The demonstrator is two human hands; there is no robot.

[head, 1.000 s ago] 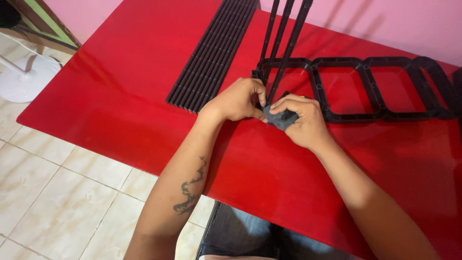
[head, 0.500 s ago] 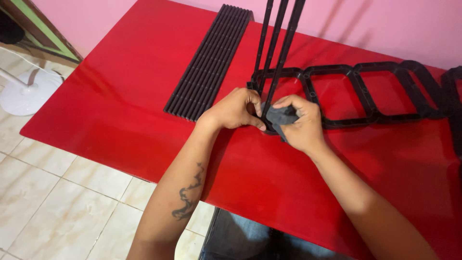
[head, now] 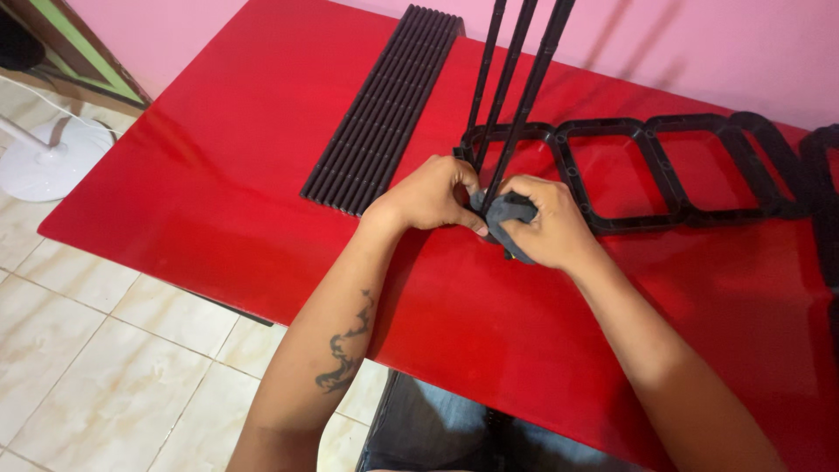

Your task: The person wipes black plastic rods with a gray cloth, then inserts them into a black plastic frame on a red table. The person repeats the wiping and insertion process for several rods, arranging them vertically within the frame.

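My left hand (head: 428,197) and my right hand (head: 546,223) meet over a small dark grey connector piece (head: 507,212) on the red table (head: 218,175). The right hand wraps around the piece; the left hand's fingers pinch it from the left. Three thin black rods (head: 516,79) rise up and away from where the hands meet. Their lower ends are hidden between my fingers. Right behind the hands lies a flat black frame of linked rectangular cells (head: 682,166).
A row of several black rods (head: 384,109) lies side by side on the table to the left of the hands. A pink wall (head: 699,44) borders the table's far side. A white fan base (head: 44,162) stands on the tiled floor at the left.
Both hands stay on the connector piece. The right hand has closed more around it, and the view has shifted slightly.
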